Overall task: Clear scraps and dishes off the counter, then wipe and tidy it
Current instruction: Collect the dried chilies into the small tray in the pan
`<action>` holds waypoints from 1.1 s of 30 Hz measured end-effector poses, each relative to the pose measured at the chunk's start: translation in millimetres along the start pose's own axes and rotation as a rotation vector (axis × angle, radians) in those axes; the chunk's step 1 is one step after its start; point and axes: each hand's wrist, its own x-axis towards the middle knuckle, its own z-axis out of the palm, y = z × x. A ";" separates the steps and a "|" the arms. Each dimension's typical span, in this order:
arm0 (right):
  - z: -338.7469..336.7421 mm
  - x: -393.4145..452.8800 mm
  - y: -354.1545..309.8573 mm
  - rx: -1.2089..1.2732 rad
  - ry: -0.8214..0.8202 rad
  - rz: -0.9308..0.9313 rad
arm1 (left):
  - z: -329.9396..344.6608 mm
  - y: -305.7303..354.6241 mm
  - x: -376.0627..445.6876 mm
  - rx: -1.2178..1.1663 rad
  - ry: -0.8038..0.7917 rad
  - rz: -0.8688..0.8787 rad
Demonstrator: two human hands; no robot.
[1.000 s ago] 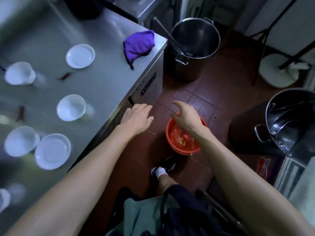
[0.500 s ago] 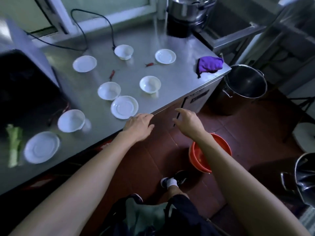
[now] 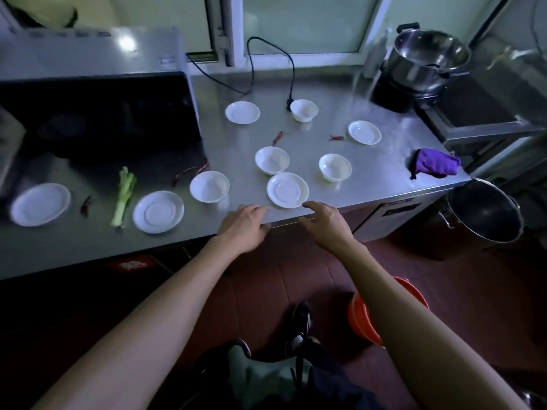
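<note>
Since a second ago both arms have swung up from the orange bucket (image 3: 359, 318) on the floor to the front edge of the tabletop (image 3: 384, 179). It carries white plates, bowls, a leek stalk (image 3: 122, 196) and dried chillies. Left hand (image 3: 244, 224) and right hand (image 3: 324, 223) hover relaxed, holding nothing. Clearing looks barely begun; the nearest plate (image 3: 287, 190) likely comes next, needing a rim pinch
</note>
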 end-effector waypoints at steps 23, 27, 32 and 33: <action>-12.3 147.5 -4.1 0.069 -0.116 -0.189 | -38.5 -21.8 98.6 -0.060 0.102 -0.228; -25.6 169.8 12.6 0.059 -0.112 -0.179 | -36.3 -12.9 121.0 -0.053 0.113 -0.235; -33.7 190.2 27.1 0.054 -0.077 -0.170 | -34.7 -12.1 149.2 -0.054 0.098 -0.221; -33.7 194.5 29.5 0.048 -0.075 -0.171 | -34.4 -13.0 154.3 -0.061 0.097 -0.223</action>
